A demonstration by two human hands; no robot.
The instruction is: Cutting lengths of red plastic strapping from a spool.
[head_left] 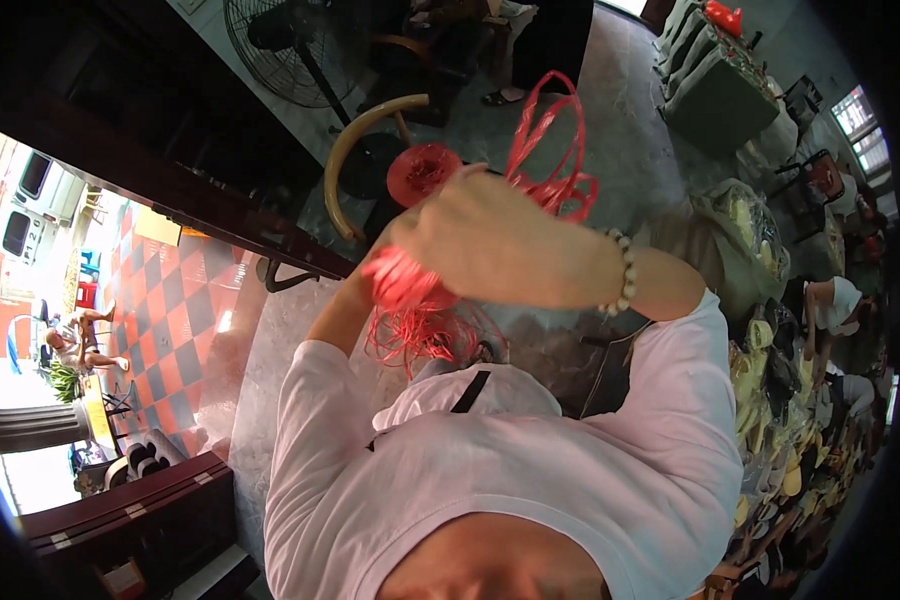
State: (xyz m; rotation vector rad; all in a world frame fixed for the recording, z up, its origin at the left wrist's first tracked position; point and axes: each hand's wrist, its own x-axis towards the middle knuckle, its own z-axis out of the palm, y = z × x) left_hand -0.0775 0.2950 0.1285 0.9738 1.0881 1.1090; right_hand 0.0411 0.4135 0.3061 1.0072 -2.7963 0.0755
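My right hand (470, 235), with a beaded bracelet (622, 275) at the wrist, reaches across in front of my chest. Its fingers are closed on red plastic twine, and loose loops of the twine (550, 150) stand up beyond it. Mostly hidden behind it is my left hand (358, 284), its fingers out of sight. A thick bundle of red twine (405, 280) is gathered at the left hand, and tangled strands (425, 335) hang below. Just beyond my hands is a round red twine roll (415, 178).
A curved wooden chair arm (338, 180) and a standing fan (285, 50) are ahead. Green stacked bundles (720, 95) stand far right. Along the right lie many shoe-like pieces (770, 440), with people (835, 305) bending beside them. An open doorway with checkered tiles (170, 330) is left.
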